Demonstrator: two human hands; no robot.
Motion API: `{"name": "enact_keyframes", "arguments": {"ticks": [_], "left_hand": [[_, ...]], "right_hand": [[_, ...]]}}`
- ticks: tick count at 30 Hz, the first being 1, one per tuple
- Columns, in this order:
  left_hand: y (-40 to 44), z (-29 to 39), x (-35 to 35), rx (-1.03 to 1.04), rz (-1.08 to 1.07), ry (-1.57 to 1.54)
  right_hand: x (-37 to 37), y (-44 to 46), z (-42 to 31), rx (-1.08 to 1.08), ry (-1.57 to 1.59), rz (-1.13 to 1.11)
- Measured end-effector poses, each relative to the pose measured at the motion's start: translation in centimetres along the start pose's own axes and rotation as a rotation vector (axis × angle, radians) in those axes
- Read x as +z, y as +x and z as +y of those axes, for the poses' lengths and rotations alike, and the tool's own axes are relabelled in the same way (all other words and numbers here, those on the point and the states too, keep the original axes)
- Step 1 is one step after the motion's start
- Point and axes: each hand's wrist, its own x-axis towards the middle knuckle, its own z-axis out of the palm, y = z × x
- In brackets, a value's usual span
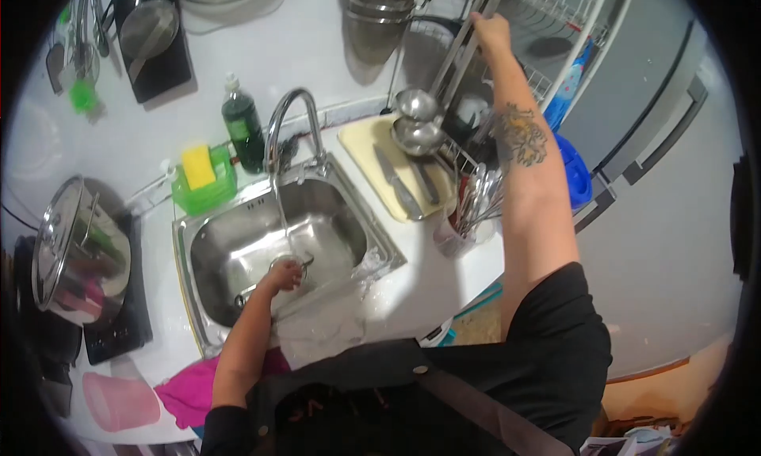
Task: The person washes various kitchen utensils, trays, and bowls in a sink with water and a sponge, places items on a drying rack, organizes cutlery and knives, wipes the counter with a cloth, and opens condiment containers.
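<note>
Water [279,204] is running in sink [337,226], over what looks like cup [290,259]; left hand [283,277] is gripping it. Right hand [491,32] is sitting high by rack [581,42]; can't tell its grip. Keeping cup low, turning slowly, should be rinsing best.

Blk short-slv top [555,317], blk apron [341,381] w/ gry strap [493,415] & metal snaps [420,369], R-forearm tattoo [523,136]

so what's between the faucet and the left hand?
Running water falling from the faucet, and by the left hand a round item, too blurred to name; head view.
</note>
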Motion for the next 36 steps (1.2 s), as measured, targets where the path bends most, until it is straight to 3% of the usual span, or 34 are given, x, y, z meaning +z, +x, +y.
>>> {"name": "enact_keyframes", "arguments": {"ticks": [2, 4, 6, 8, 10, 14, 19, 23, 25, 26, 28, 32, 34, 36], "left_hand": [[0.2, -0.2, 0.1, -0.003, 0.014, -0.003], [0.2, -0.2, -0.1, 0.021, 0.006, 0.027], [-0.2, -0.4, -0.1, 0.012, 0.012, 0.055], [0.7, -1.2, -0.4, -0.011, 0.019, 0.021], [0.7, -1.4, -0.6, -0.006, 0.013, 0.020], [0.9, -1.6, -0.7, -0.014, 0.003, -0.005], [0.4, -1.5, -0.8, 0.003, 0.016, 0.046], [2.0, -2.5, -1.5, -0.001, -0.032, -0.019], [0.4, -1.0, -0.5, 0.013, 0.013, 0.008], [0.0, -0.8, -0.4, 0.016, 0.023, -0.010], [-0.3, -0.3, -0.5, 0.049, 0.022, 0.019], [-0.6, 1.1, -0.2, 0.195, 0.136, 0.064], [-1.4, 2.6, -0.6, 0.088, 0.057, 0.177], [-1.1, 1.9, -0.4, 0.116, 0.143, 0.123]], "right_hand": [[0.3, 0.7, 0.0, 0.024, 0.218, -0.045], [-0.3, 0.1, -0.7, 0.012, 0.218, -0.004], [-0.8, 0.4, -1.0, 0.116, 0.338, -0.140], [-0.9, 0.8, -1.2, 0.075, 0.244, -0.119], [-0.3, 0.8, -1.5, 0.164, 0.674, -0.223], [-0.5, 0.1, -3.4, 0.187, 0.955, -0.232], [-0.7, 2.0, -6.1, -0.097, 0.869, -0.016], [-1.7, 1.7, -10.2, -0.196, 0.901, -0.010], [-3.2, -2.2, -14.4, -0.404, 0.891, -0.179], [-2.8, -3.8, -16.0, -0.390, 0.899, -0.192], [-1.8, -7.2, -19.2, -0.736, 0.685, -0.143], [1.7, -16.2, -25.0, -1.031, 0.385, -0.446], [1.8, -22.1, -28.2, -1.076, 0.207, -0.652], [3.4, -27.1, -28.7, -1.340, 0.179, -0.548]]}}
